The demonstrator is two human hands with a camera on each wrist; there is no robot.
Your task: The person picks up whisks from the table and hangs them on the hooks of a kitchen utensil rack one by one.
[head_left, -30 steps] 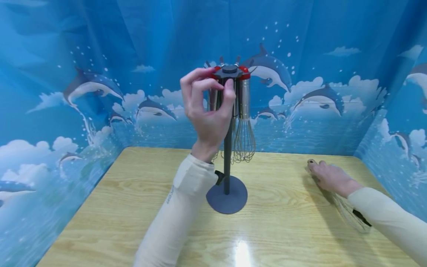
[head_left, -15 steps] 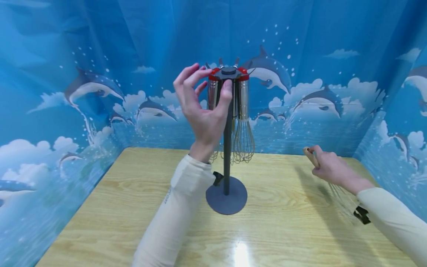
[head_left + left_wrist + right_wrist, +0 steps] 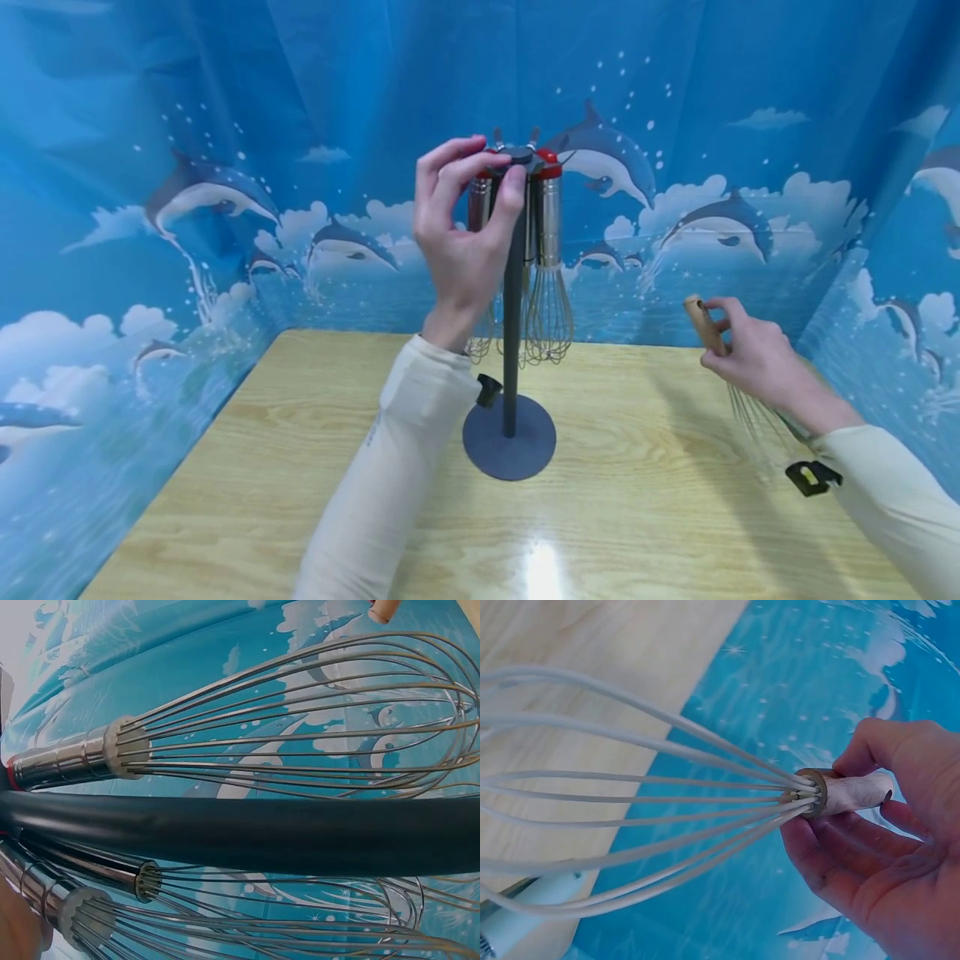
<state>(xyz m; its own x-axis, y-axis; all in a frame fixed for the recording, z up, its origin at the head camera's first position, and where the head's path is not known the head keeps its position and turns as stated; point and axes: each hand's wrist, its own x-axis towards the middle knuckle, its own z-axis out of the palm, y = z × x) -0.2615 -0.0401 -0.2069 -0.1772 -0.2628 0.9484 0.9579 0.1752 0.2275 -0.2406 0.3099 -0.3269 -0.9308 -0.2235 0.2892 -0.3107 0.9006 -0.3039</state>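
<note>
A dark utensil stand (image 3: 512,342) rises from a round base (image 3: 517,458) on the table. Several metal whisks (image 3: 550,221) with red ends hang from its hooked top. My left hand (image 3: 467,237) pinches that top, thumb in front and fingers over the upper side. In the left wrist view the pole crosses in front of the camera, with a hanging whisk (image 3: 75,760) on either side. At the right, my right hand (image 3: 768,358) holds a wooden-handled whisk (image 3: 703,323) above the table. Its pale wires (image 3: 652,757) point back toward the wrist, and the thumb and fingers grip the handle (image 3: 859,791).
The wooden table (image 3: 315,467) ends at a blue dolphin-print curtain (image 3: 420,283), which also closes both sides. At the lower left of the right wrist view, a mint-green object (image 3: 540,904) lies beyond the whisk wires.
My right hand has lifted the wooden-handled whisk off the table, handle end tilting up. My left hand loosened its fingers from the stand's top, then closed them there again.
</note>
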